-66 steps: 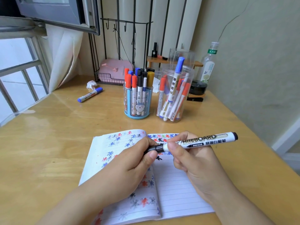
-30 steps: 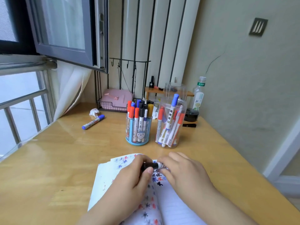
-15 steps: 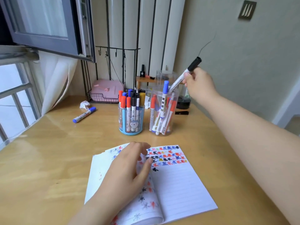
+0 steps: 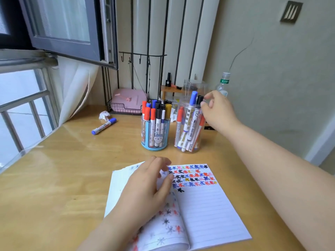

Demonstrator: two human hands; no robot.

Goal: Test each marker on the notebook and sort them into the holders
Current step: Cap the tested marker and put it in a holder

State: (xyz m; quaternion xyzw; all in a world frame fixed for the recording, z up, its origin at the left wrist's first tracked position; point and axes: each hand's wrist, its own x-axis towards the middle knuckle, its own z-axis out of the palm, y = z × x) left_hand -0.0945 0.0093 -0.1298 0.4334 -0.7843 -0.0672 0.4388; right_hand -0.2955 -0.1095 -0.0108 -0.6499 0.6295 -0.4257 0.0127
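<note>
A: Where is the black marker [image 4: 196, 113] now?

B: It is stood in the clear holder [image 4: 189, 140], cap up. The right hand [image 4: 216, 110] is seen beside the cap, fingers loosened, nothing pinched.

A: And the notebook [image 4: 208, 205]?

B: It is pressed flat by the left hand [image 4: 145, 185], fingers spread. Ideally the marker is left fully seated, the holder undisturbed on the worktop [image 4: 63, 169].

Probably a home room: wooden desk [image 4: 54, 178] by an open window [image 4: 68, 29], curtain [image 4: 76, 91].

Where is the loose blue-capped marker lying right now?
The blue-capped marker lies flat on the table, far left in the head view, beside the crumpled paper and left of the blue holder.
</note>
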